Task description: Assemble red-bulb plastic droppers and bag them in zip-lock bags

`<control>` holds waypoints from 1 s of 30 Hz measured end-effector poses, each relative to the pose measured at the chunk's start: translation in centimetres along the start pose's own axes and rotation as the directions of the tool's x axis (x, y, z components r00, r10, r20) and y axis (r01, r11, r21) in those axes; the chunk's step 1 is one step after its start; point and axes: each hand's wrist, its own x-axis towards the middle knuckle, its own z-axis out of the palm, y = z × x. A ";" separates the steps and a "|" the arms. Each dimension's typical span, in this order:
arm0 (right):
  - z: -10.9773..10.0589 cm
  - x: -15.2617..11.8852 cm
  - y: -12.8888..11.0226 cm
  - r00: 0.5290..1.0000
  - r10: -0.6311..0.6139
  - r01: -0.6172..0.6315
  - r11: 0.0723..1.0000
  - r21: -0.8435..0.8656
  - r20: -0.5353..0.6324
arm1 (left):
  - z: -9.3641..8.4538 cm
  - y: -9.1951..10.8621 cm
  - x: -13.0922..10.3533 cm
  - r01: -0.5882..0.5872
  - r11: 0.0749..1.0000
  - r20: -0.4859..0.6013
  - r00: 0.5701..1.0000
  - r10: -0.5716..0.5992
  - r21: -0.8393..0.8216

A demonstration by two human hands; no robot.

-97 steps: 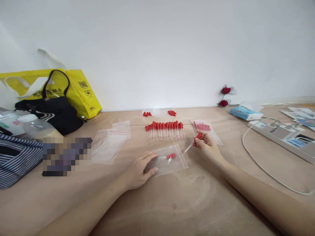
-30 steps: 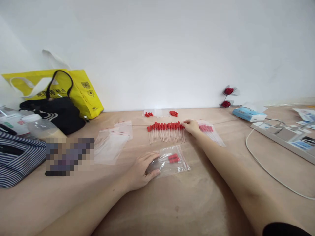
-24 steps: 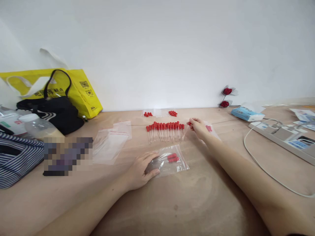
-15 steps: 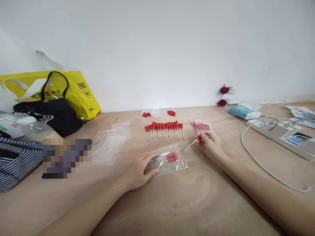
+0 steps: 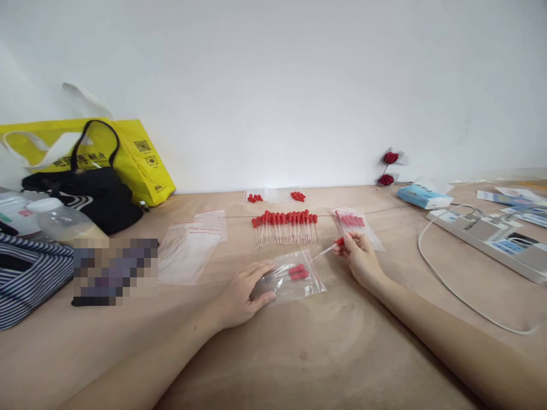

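Observation:
My left hand [image 5: 245, 293] grips the left end of a clear zip bag [image 5: 284, 290] lying on the table, fingers over it and thumb at its lower edge. Red-capped droppers [image 5: 299, 272] lie inside that bag. Between my right hand's [image 5: 359, 256] fingertips is a single red-bulbed dropper [image 5: 330, 248], its clear tip pointing left and down near the bag's open end. Beyond the hands, a row of red-capped droppers [image 5: 286, 219] lies on the table. A filled bag [image 5: 356, 225] with several droppers sits just behind my right hand.
Flat clear bags [image 5: 192, 250] lie to the left. Small red caps [image 5: 298, 196] rest near the wall. A yellow bag [image 5: 149, 165], a black bag [image 5: 102, 199] and a bottle [image 5: 64, 222] stand at left; a tissue pack [image 5: 423, 195] and power strip [image 5: 491, 245] at right.
My right hand has moved slightly left with the dropper, bringing its tip closer to the bag's opening. My left hand has hardly moved.

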 end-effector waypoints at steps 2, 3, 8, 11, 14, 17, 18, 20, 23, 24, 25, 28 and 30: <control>0.5 -0.4 0.1 0.999 0.027 -0.028 0.999 0.031 0.034 | 0.0 0.1 0.0 -0.001 1.000 -0.011 1.000 0.000 -0.005; 0.8 -0.7 0.1 0.997 0.045 -0.048 0.998 0.048 0.058 | 0.0 0.1 0.0 0.001 1.000 -0.014 1.000 -0.001 -0.006; 2.1 -2.4 -0.2 0.955 0.152 -0.154 0.988 -0.008 0.255 | -0.2 0.4 -0.1 0.013 1.000 -0.015 1.000 -0.013 -0.006; 2.3 -2.8 -0.2 0.928 0.154 -0.101 0.980 -0.171 0.338 | -0.2 0.5 -0.1 0.017 1.000 -0.007 1.000 -0.017 -0.016; 2.4 -2.7 0.0 0.905 0.165 -0.049 0.956 -0.289 0.393 | -0.3 0.5 -0.1 0.025 0.999 -0.003 1.000 -0.025 -0.022; 2.5 -2.1 0.2 0.872 0.180 0.001 0.929 -0.370 0.454 | -0.3 0.5 -0.1 0.024 0.999 -0.010 1.000 -0.024 -0.025; 2.6 -2.0 0.2 0.862 0.167 0.035 0.922 -0.385 0.479 | -0.2 0.5 -0.1 0.021 0.999 -0.013 1.000 -0.021 -0.028; 3.0 -1.7 0.2 0.831 0.140 0.095 0.917 -0.387 0.538 | -0.2 0.5 -0.1 0.016 0.999 -0.015 1.000 -0.016 -0.035; 3.6 -1.4 0.5 0.770 0.206 0.042 0.928 -0.371 0.603 | -0.2 0.4 0.0 0.015 0.999 -0.006 1.000 -0.015 -0.032; 3.7 -1.4 0.7 0.779 0.226 0.018 0.924 -0.382 0.585 | -0.2 0.3 0.0 0.013 1.000 -0.004 1.000 -0.013 -0.029; 3.7 -1.3 0.8 0.804 0.231 0.013 0.915 -0.404 0.549 | -0.1 0.2 0.0 0.010 1.000 -0.002 1.000 -0.010 -0.025; 3.4 -0.6 0.9 0.876 0.192 0.058 0.868 -0.493 0.443 | -0.1 0.1 0.1 -0.003 1.000 -0.003 1.000 0.003 -0.025; 2.9 0.5 0.5 0.884 0.159 0.117 0.834 -0.539 0.440 | -0.1 0.1 0.1 -0.005 1.000 -0.007 1.000 0.005 -0.031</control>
